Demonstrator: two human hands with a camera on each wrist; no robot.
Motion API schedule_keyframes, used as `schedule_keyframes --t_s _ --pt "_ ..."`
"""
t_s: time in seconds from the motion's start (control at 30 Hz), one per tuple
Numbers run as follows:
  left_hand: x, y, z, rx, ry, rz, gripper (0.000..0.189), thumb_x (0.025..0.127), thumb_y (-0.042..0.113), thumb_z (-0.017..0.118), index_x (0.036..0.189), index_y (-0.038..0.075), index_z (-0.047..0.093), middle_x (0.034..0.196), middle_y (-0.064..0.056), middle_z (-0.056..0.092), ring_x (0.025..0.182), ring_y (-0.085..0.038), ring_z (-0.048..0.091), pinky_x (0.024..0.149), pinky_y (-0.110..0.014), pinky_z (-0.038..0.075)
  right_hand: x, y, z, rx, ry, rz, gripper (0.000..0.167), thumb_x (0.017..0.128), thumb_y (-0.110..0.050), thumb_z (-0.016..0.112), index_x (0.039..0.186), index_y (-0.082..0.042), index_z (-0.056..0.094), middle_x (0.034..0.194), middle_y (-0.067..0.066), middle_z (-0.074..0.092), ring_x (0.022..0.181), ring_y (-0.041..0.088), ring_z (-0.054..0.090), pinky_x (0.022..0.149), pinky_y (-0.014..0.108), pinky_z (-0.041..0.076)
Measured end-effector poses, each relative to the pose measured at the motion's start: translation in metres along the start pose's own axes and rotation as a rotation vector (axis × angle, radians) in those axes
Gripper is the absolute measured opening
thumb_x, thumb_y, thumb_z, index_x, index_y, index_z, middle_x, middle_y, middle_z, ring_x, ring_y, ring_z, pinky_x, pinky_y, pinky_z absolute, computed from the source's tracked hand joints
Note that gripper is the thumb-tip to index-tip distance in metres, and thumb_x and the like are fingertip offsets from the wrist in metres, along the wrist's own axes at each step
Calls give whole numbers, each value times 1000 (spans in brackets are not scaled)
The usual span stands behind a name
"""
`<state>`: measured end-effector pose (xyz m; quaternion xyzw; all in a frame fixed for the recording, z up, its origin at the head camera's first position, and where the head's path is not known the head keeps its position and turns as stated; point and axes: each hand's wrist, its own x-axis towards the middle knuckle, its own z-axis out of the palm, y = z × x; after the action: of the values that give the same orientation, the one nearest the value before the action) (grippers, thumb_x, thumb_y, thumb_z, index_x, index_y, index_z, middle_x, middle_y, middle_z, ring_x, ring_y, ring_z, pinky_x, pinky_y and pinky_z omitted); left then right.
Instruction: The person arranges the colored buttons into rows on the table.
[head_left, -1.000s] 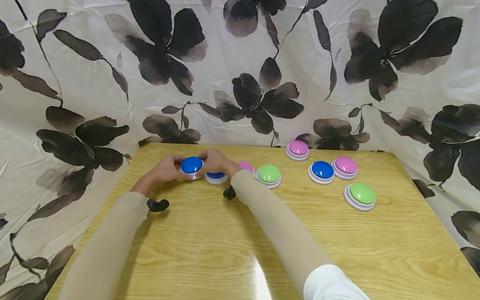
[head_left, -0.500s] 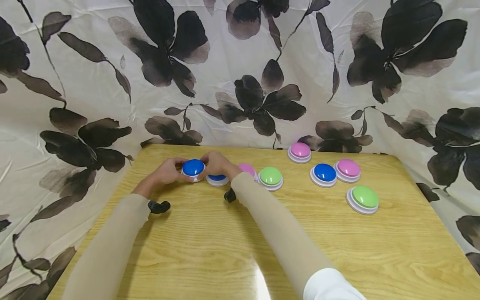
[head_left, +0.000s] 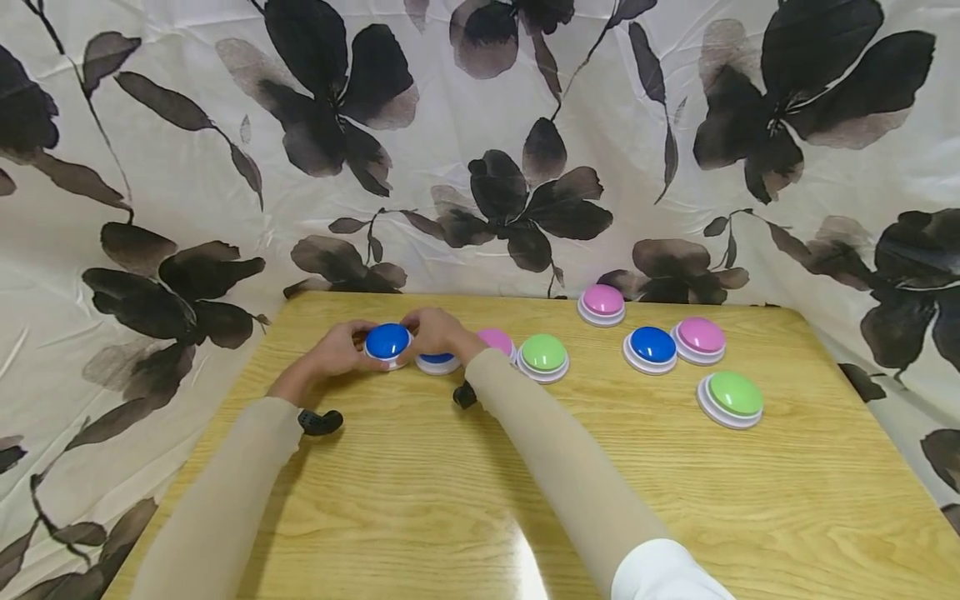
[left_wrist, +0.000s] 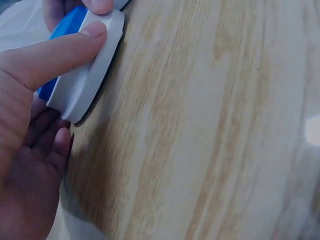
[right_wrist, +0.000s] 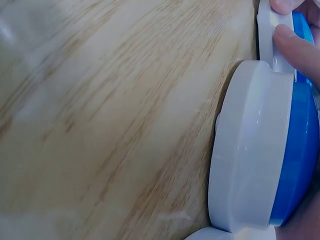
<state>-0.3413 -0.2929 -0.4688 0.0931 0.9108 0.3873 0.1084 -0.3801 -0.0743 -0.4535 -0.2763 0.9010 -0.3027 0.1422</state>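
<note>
A blue push button [head_left: 387,340] with a white base is held between both hands at the table's back left. My left hand [head_left: 339,348] grips its left side; in the left wrist view the thumb [left_wrist: 75,50] presses on the white rim. My right hand [head_left: 437,332] pinches the right side, its fingertips on the base [right_wrist: 270,42] in the right wrist view. Whether the base touches the wood is hard to tell. Directly to the right, close against it, sits a second blue button [right_wrist: 250,150], partly hidden by my right hand in the head view.
Continuing rightward are a pink button [head_left: 495,340], partly covered by my right arm, and a green button [head_left: 543,353]. Farther right stand a pink [head_left: 603,300], a blue [head_left: 651,345], another pink [head_left: 701,335] and a green button [head_left: 736,393]. Floral fabric [head_left: 420,167] hangs behind the wooden table [head_left: 405,500].
The head view has shifted slightly. Both hands keep their hold on the blue button, which stays in nearly the same place beside the second blue one.
</note>
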Motion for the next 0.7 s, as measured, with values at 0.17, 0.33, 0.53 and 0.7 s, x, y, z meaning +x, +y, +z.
schedule_keyframes --t_s 0.17,0.33,0.53,0.7 --pt "-4 0 3 -9 14 12 91 68 36 90 137 -4 45 138 -24 47 127 -42 44 105 -54 36 -2 -1 0 -18 -11 -27 70 70 -43 86 129 -14 62 123 -2 62 109 13 55 97 31 43" --pt "-8 1 4 -20 20 11 91 68 35 90 137 -4 44 138 -24 46 127 -42 43 106 -54 34 -4 -3 0 -32 -17 -33 71 70 -44 86 129 -15 62 123 -1 63 110 13 55 97 31 42" --pt "-12 4 5 -14 30 13 91 70 34 89 138 -4 43 139 -24 45 128 -43 42 106 -55 33 -6 -3 -1 -41 -11 -67 69 70 -42 86 128 -13 63 122 -1 64 108 13 56 96 29 43" --pt "-12 2 12 -22 41 21 90 71 31 88 138 -5 41 139 -26 44 129 -44 40 107 -56 31 -10 -4 -2 -57 -18 -92 68 72 -39 86 128 -10 62 120 2 64 106 14 57 93 29 45"
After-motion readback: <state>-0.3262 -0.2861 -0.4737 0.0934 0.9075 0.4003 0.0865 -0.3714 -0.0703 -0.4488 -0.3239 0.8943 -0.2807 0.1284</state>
